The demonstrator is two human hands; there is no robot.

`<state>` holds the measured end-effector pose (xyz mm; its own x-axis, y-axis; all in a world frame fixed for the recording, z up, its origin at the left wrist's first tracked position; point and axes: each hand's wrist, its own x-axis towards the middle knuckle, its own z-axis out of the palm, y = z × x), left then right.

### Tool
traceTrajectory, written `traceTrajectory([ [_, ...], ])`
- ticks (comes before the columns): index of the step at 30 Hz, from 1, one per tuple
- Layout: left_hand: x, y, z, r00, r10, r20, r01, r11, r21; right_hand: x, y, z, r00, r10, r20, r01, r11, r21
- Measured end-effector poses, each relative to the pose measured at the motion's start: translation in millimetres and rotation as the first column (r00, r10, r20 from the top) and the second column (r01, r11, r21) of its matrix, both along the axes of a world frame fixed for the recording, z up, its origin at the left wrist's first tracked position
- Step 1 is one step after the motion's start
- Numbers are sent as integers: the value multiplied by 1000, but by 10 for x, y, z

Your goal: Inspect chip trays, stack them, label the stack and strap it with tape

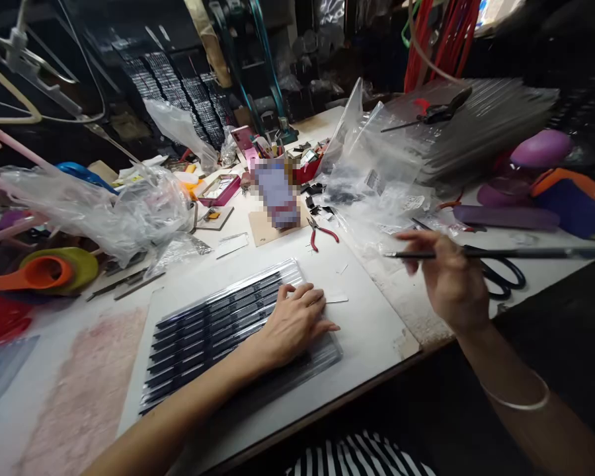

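Note:
My left hand [292, 324] lies palm down with fingers spread over the right part of a clear plastic tray [331, 354]. Rows of slim black strips [213, 330] fill the visible part of that tray; whatever is under the palm is hidden. Raised above the right side of the table, my right hand [453, 284] is closed around a long, thin, dark rod [520, 253], its narrow end pointing left. Motion blurs the hand and rod, so the rod's exact kind is unclear. Behind my right hand, dark looped handles [506, 277], apparently of scissors, rest on the table.
Red-handled pliers [321, 233] lie beyond the tray, near a phone-like object [277, 192] blurred out on a brown board. Plastic bags [377, 165] heap at the back right, more bags [114, 211] at the left. An orange scoop [42, 272] is far left. The board's front edge [377, 370] is near me.

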<state>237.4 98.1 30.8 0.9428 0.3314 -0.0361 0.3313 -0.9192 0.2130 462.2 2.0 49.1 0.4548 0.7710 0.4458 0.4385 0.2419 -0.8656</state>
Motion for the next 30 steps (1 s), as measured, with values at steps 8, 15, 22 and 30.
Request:
traceTrajectory([
  [8,-299,-52,-62,998,-65,-23,65,998,12,-617,-246,-412,736,481,477,-353,873,-335],
  [15,-520,-47,-76,999,-34,-24,34,999,-25,-762,-338,-507,655,423,626,-258,904,-342],
  [22,-559,-62,-140,995,-20,95,26,997,-67,-725,-307,-533,650,522,552,-407,853,-327],
  [30,-561,-106,-77,971,-225,86,237,956,-175,-603,-114,-424,675,677,294,-601,735,-313],
])
